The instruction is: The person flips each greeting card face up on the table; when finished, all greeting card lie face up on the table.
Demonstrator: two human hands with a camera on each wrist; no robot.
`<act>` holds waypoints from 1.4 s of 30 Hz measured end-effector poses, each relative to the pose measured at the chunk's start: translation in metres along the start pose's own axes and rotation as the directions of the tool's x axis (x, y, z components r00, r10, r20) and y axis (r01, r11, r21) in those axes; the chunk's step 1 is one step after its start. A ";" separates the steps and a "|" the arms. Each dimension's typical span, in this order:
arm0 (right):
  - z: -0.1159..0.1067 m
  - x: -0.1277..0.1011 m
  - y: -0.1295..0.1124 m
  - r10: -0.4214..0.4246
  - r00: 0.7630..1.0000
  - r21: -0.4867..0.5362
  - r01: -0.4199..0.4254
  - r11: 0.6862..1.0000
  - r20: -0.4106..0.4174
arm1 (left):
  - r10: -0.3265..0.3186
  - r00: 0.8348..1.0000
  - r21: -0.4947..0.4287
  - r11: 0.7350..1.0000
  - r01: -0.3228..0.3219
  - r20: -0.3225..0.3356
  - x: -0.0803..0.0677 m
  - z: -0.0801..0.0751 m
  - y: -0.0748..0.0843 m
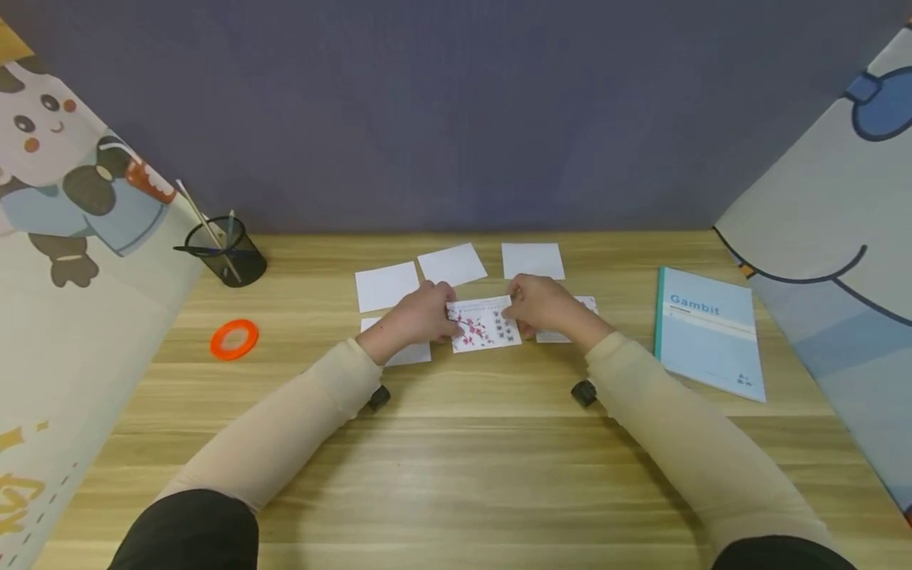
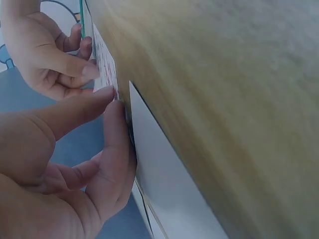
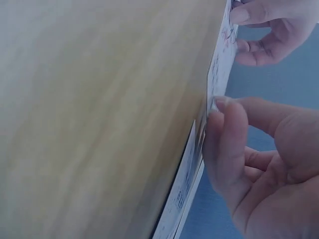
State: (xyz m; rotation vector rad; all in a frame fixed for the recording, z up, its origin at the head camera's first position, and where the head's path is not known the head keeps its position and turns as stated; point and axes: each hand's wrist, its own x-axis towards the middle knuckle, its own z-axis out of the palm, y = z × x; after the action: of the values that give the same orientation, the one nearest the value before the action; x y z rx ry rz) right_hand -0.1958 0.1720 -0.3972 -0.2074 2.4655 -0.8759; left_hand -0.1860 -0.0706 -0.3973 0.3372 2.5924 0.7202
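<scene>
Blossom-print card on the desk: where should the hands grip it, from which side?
Probably by its two short edges, one from each side. The blossom-print card lies flat among white cards, so only its edges are free. The left hand and right hand already pinch them.

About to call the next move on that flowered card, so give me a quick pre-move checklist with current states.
1. Left hand pinches the flowered card at its left edge: ok.
2. Right hand pinches its right edge: ok.
3. Card lifted clear of the table: cannot tell.
4. Blank cards lie apart behind the hands: ok.
5. Notebook, orange ring and pen cup lie away from the hands: ok.
6. Card under the right hand partly hidden: cannot tell.
</scene>
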 end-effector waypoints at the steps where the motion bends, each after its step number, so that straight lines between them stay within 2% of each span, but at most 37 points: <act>1: 0.000 0.000 -0.001 0.003 1.000 -0.009 -0.003 1.000 0.006 | -0.001 1.000 0.011 1.000 0.001 -0.003 0.000 0.000 0.001; 7: 0.001 -0.002 -0.006 0.000 1.000 -0.042 0.001 0.999 0.020 | -0.001 1.000 0.049 0.999 0.002 -0.018 -0.001 0.000 0.002; 12: 0.001 -0.003 -0.008 -0.015 1.000 -0.093 0.016 0.996 0.011 | 0.038 0.998 0.108 0.994 -0.033 -0.044 -0.003 0.001 0.007; 17: 0.006 -0.006 -0.010 -0.058 0.998 -0.174 0.052 0.983 -0.031 | 0.078 0.995 0.149 0.987 -0.067 -0.068 -0.012 -0.004 0.006; 23: 0.007 -0.016 -0.022 -0.105 0.989 -0.216 0.080 0.973 -0.108 | 0.057 0.997 0.153 0.987 -0.047 -0.061 -0.027 -0.030 -0.009; 28: 0.007 -0.019 -0.039 -0.143 0.985 -0.194 0.121 0.973 -0.101 | -0.008 0.999 0.200 0.980 0.015 -0.036 -0.041 -0.050 -0.028; 35: 0.016 -0.015 -0.059 -0.175 0.983 -0.169 0.162 0.972 -0.061 | -0.053 0.999 0.236 0.970 0.054 -0.010 -0.051 -0.059 -0.053; 42: 0.027 -0.008 -0.075 -0.151 0.988 -0.112 0.149 0.982 -0.011 | -0.070 0.997 0.258 0.964 0.060 0.031 -0.059 -0.065 -0.061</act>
State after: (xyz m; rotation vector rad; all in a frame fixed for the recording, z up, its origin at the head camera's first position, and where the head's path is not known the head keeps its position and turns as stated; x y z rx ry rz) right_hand -0.1767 0.1012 -0.3649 -0.4313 2.5448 -0.8056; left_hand -0.1715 -0.1693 -0.3601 0.3387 2.6476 0.3496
